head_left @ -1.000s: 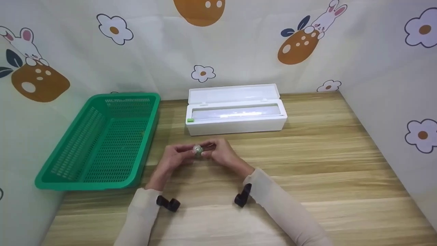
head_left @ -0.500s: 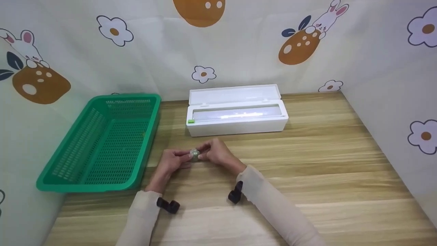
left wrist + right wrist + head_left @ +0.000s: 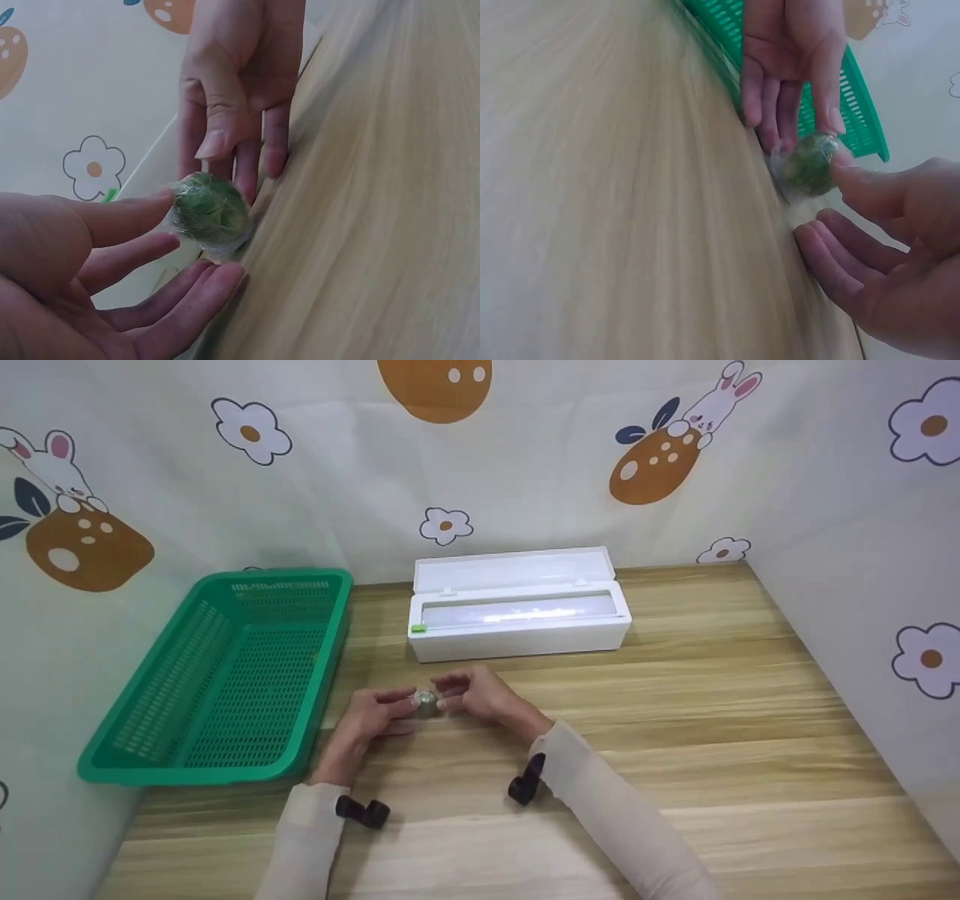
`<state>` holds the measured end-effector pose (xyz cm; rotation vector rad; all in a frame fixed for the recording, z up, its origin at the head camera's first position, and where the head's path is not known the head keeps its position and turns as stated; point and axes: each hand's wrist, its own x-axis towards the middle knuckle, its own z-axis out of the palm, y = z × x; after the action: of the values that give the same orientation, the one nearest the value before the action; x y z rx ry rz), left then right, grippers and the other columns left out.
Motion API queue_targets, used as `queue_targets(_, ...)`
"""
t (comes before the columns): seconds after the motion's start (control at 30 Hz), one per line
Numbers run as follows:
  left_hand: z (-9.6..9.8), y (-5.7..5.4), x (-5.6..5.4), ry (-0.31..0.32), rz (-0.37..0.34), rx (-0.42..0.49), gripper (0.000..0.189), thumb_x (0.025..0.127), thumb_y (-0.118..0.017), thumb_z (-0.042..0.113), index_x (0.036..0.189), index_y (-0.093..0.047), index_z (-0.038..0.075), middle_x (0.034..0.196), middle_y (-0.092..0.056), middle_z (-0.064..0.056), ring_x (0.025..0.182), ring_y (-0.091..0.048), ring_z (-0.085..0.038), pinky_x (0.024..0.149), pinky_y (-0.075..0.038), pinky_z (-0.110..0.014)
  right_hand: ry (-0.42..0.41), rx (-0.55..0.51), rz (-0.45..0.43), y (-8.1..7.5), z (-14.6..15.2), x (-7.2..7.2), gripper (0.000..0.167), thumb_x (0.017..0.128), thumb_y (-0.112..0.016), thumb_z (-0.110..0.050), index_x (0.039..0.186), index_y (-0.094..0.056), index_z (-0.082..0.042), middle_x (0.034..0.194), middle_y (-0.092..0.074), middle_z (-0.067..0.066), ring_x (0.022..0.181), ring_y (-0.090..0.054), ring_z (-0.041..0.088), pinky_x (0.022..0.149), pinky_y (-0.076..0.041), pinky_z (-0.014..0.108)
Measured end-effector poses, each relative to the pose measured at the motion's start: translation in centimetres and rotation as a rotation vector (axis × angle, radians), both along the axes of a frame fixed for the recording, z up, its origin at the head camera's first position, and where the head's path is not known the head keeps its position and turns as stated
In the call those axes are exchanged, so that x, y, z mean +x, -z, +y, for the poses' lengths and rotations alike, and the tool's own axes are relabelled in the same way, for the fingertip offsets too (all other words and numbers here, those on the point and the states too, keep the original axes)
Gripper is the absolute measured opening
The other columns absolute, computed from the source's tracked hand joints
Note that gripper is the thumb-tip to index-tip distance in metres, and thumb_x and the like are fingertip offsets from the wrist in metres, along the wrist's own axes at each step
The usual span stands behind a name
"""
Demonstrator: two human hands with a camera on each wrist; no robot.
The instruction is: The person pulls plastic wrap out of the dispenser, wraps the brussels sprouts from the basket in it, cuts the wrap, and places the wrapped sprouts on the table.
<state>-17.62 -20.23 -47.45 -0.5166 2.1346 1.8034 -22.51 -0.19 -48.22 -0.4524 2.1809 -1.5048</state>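
Left hand seems to pinch the wrapped green ball lightly between thumb and forefinger — likely steadying it — while the right hand lays its thumb against it, other fingers spread. The ball is right of the basket, nearer than the box — probably central so both hands reach it. Against half a second ago, the right forefinger stands farther off.

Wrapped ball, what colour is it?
The wrapped ball is green, clearest in the left wrist view.

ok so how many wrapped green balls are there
1: the film-wrapped green ball, between the left hand and right hand, right of the green basket. No other shows, though the hands could hide something.
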Motion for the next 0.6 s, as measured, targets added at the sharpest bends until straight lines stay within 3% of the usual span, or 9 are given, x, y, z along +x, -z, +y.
queue_targets(0.2,-0.72,-0.15,0.03,0.014,-0.015,-0.014,0.046,0.094,-0.071,0.019,0.137,-0.061,0.006,0.138,-0.061,-0.022,0.109,-0.069,-0.022,0.086,-0.061,-0.035,0.013,0.013,0.014,0.09,0.4,-0.03,0.041,0.088,-0.073,-0.005,0.128,-0.066,-0.006,0.129,-0.068,0.015,0.118,-0.067,0.028,0.097,-0.056,0.03)
queue_targets(0.6,-1.09,0.08,0.14,0.012,0.004,0.002,0.044,0.098,-0.065,0.018,0.138,-0.058,0.0,0.128,-0.066,-0.024,0.104,-0.07,-0.021,0.083,-0.062,-0.034,0.027,0.038,0.05,0.35,0.71,0.12,0.033,0.089,-0.072,-0.007,0.122,-0.07,-0.007,0.124,-0.072,0.012,0.117,-0.067,0.026,0.103,-0.052,0.034)
